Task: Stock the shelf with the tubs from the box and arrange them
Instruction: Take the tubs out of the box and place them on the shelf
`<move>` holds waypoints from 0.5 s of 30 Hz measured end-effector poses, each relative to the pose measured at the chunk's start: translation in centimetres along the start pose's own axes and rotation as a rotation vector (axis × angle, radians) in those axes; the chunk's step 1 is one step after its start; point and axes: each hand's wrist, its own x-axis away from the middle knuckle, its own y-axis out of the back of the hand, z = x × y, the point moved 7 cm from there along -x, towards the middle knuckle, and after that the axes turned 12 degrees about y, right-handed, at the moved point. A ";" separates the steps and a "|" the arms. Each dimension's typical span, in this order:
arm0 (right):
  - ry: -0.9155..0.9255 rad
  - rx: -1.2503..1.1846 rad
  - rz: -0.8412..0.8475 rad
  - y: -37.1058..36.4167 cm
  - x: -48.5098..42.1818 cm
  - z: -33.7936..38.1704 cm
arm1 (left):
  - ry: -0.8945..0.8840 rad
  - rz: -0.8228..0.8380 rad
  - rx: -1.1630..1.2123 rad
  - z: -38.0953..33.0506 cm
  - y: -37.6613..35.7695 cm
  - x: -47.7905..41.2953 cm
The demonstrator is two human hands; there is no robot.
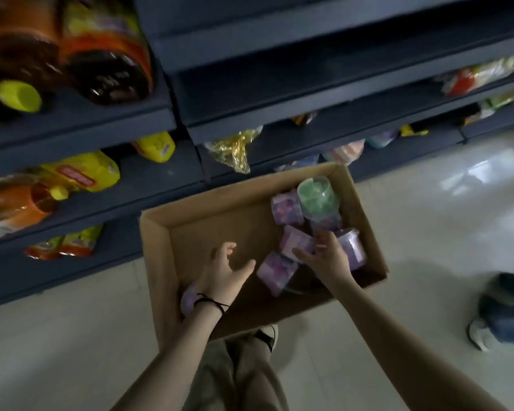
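Dark blue-grey metal shelving (279, 93) fills the upper half of the view, standing on a pale glossy floor (428, 232). Its left bays carry big amber bottles (101, 54) with yellow caps and yellow packets (83, 173). A gold-wrapped packet (235, 149) hangs over a lower shelf edge near the middle.

On the floor, just in front of the lowest shelf, sits an open cardboard box (161, 262). The tubs are bunched in its right half. A green tub (316, 197) lies at the far corner, touching a purple tub (287, 210) beside it. More purple tubs lie nearer: one in the middle (297, 241), one by the right wall (352, 247) and one closest to the person (276, 271). Another pale purple one (187, 301) shows partly under the left wrist, by the left wall. On the lowest shelf behind the box stand a few pale round containers (343, 151), too blurred to identify.

At the right edge, another person's jeans and white shoe (502, 315) rest on the floor.

Both arms reach down into the box. The left hand (226, 271) is spread wide over the bare cardboard bottom and holds nothing; a dark band (211, 302) circles its wrist. The right hand (324, 253) is over the purple tubs with fingers loosely spread, not closed round any. Whether it touches one, I cannot tell.
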 end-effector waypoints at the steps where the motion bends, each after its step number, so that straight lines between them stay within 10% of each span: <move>1: -0.056 -0.016 0.006 -1.2 -0.6 -2.2 | 0.002 0.036 -0.036 0.9 -2.1 -1.2; 15: -0.102 0.164 0.004 -9.7 -6.2 -11.2 | 0.141 0.476 0.221 7.9 -19.3 -12.4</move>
